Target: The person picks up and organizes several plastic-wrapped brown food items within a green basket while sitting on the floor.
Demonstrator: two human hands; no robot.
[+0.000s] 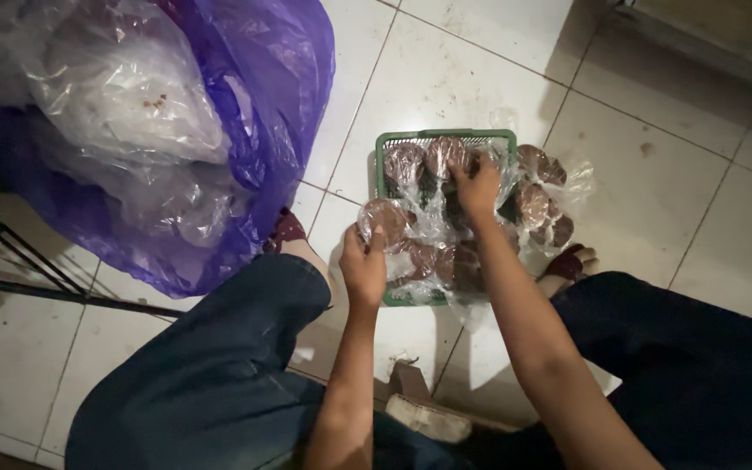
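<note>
Left grip (364, 261): fingers curled round edge of a wrapped brown disc (384, 218), holding it at the basket's W side, approx. 9 o'clock of the tray centre. Right grip (478, 184): fingers bent down onto the clear plastic wrap (433, 228) over the discs near the basket's far end, approx. 12 o'clock; pressing or pinching the wrap, cannot tell which, nothing lifted clear.

Green plastic basket (444, 135) sits on the tiled floor (446, 70) between the person's knees, rim visible at far and near ends. Contents: round brown discs in clear film, several rows, packed touching. Further wrapped discs (540, 196) spill over the basket's E side, approx. 3 o'clock, resting partly on floor.

Purple plastic bag (280, 104) at 10 o'clock of basket, well apart from it, w/ clear bags (124, 96) bunched inside. Dark metal legs (19, 261) beneath bag, frame type not discernible.

Person squats; dark blue trousers (219, 365) both sides, feet in dark sandals just beside basket. Lighting dim.
</note>
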